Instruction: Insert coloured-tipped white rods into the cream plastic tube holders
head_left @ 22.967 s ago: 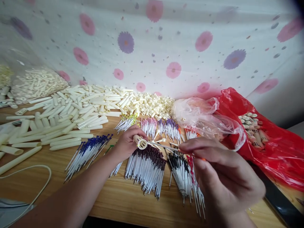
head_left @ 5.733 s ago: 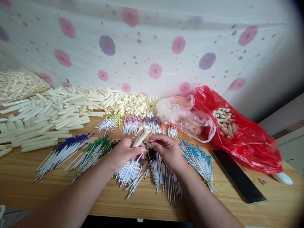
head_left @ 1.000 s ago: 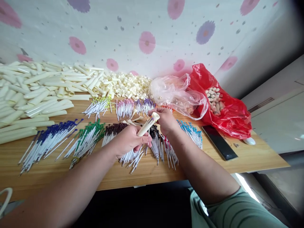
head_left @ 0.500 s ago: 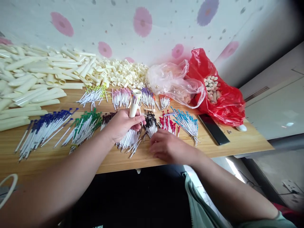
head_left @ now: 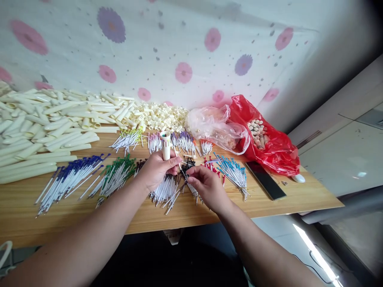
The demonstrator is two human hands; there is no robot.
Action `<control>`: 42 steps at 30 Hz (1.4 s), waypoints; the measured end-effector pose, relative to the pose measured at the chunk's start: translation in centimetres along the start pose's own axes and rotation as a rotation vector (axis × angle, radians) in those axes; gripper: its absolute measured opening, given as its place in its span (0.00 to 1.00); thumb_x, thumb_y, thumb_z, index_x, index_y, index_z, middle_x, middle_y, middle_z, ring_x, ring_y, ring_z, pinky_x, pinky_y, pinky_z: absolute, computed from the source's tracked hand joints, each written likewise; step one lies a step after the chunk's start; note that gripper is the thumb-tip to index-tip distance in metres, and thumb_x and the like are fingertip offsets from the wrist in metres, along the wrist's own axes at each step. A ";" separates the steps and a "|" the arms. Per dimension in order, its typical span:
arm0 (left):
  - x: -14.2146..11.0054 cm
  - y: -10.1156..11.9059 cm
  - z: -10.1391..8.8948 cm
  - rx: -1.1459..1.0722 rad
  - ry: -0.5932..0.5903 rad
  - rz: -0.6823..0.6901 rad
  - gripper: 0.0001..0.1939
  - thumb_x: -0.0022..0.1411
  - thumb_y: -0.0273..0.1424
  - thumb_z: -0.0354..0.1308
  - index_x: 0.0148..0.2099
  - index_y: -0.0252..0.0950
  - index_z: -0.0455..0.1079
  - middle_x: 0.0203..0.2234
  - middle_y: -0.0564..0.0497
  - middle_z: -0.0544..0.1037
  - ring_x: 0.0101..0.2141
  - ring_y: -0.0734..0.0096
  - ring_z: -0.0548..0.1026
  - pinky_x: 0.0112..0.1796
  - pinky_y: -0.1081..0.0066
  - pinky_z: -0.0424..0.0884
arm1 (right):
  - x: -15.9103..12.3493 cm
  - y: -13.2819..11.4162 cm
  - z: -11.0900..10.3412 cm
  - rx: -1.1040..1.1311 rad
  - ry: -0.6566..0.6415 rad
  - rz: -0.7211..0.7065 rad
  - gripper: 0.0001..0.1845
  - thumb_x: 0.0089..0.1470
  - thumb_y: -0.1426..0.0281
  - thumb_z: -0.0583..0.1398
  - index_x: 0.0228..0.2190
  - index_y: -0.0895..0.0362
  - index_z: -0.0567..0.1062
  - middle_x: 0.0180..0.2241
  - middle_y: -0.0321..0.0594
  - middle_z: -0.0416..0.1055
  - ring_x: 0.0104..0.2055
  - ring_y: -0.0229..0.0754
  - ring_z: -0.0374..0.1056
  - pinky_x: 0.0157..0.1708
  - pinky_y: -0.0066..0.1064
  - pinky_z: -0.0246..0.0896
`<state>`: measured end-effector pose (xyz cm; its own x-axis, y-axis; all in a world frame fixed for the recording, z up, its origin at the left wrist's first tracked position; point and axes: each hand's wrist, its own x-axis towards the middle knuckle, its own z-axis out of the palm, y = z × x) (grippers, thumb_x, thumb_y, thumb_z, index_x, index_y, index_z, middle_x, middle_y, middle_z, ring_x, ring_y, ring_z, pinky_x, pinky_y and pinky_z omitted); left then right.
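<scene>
My left hand [head_left: 157, 169] is closed around a cream multi-colour pen barrel [head_left: 166, 148], held upright, with coloured pieces around its open top. Close to its thumb, my right hand [head_left: 206, 185] pinches what looks like a pen refill [head_left: 186, 178] with a dark end, over the pile of black-tipped refills [head_left: 187, 165]. The fingertips partly hide it. Below the left hand lies a bundle of white refills [head_left: 166, 189]. Red-tipped refills [head_left: 209, 162] lie behind the right hand, and light-blue-tipped refills [head_left: 231, 171] are to its right.
Cream pen tubes [head_left: 60, 123] are heaped at the left, beside small slotted cream parts [head_left: 163, 115]. Blue [head_left: 74, 175], green [head_left: 116, 175] and yellow [head_left: 128, 139] refills lie in bunches. A clear bag [head_left: 215, 123], a red bag [head_left: 278, 149] and a phone [head_left: 266, 181] are at the right.
My right hand has moved up towards the left hand and now pinches near the black-tipped refills. My left hand still holds the barrel. The view has tilted upward.
</scene>
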<state>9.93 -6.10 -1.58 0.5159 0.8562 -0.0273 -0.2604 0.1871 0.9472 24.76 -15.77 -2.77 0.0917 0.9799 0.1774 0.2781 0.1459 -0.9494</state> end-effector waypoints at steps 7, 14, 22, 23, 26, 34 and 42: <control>0.0 0.2 -0.1 -0.004 0.003 0.035 0.13 0.46 0.32 0.69 0.28 0.32 0.68 0.16 0.57 0.70 0.18 0.79 0.68 0.21 0.77 0.65 | 1.4 -0.1 1.6 0.124 0.029 0.074 0.08 0.51 0.65 0.59 0.31 0.58 0.73 0.28 0.37 0.71 0.30 0.36 0.64 0.30 0.28 0.60; 0.0 0.1 -0.3 -0.038 0.010 0.064 0.12 0.46 0.31 0.69 0.28 0.32 0.70 0.15 0.57 0.71 0.18 0.80 0.69 0.21 0.78 0.66 | 1.8 0.0 1.9 0.182 0.047 0.109 0.09 0.49 0.64 0.60 0.29 0.58 0.73 0.25 0.34 0.67 0.26 0.34 0.59 0.27 0.26 0.53; -0.1 0.0 -0.2 0.040 -0.010 0.086 0.12 0.47 0.34 0.68 0.27 0.32 0.71 0.16 0.56 0.71 0.19 0.78 0.68 0.23 0.75 0.65 | 2.2 -0.2 2.7 0.368 0.085 0.175 0.09 0.45 0.64 0.63 0.24 0.58 0.71 0.21 0.32 0.65 0.24 0.33 0.56 0.27 0.27 0.49; -0.1 0.1 -0.2 0.062 -0.030 0.091 0.12 0.47 0.35 0.68 0.26 0.32 0.71 0.16 0.56 0.71 0.19 0.79 0.67 0.23 0.75 0.64 | 2.3 -0.3 2.8 0.402 0.087 0.182 0.10 0.44 0.64 0.63 0.23 0.58 0.71 0.20 0.31 0.64 0.23 0.33 0.55 0.26 0.27 0.48; 0.0 0.1 -0.4 0.143 -0.100 0.117 0.13 0.48 0.35 0.68 0.24 0.32 0.70 0.17 0.56 0.69 0.19 0.80 0.64 0.23 0.76 0.61 | 2.6 -0.6 2.9 0.490 0.079 0.213 0.11 0.42 0.64 0.64 0.21 0.58 0.70 0.18 0.30 0.62 0.22 0.32 0.52 0.25 0.27 0.45; 0.7 -0.5 -1.3 0.101 -0.007 0.152 0.15 0.52 0.40 0.65 0.35 0.33 0.73 0.17 0.58 0.67 0.20 0.78 0.63 0.23 0.75 0.59 | 4.2 -1.2 2.9 0.716 0.073 0.204 0.11 0.38 0.65 0.68 0.21 0.57 0.72 0.22 0.31 0.64 0.26 0.34 0.58 0.29 0.27 0.52; 0.4 0.0 -1.4 0.169 -0.093 0.197 0.07 0.56 0.33 0.62 0.31 0.33 0.74 0.19 0.55 0.71 0.23 0.77 0.65 0.27 0.74 0.62 | 6.7 -1.9 2.6 0.770 -0.022 0.112 0.10 0.39 0.66 0.69 0.23 0.56 0.73 0.21 0.31 0.67 0.24 0.34 0.61 0.30 0.29 0.57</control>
<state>9.00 -5.10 -2.01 0.5437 0.8187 0.1844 -0.2267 -0.0683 0.9716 22.37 -9.17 -0.44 0.0591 0.9957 0.0720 -0.4752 0.0915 -0.8751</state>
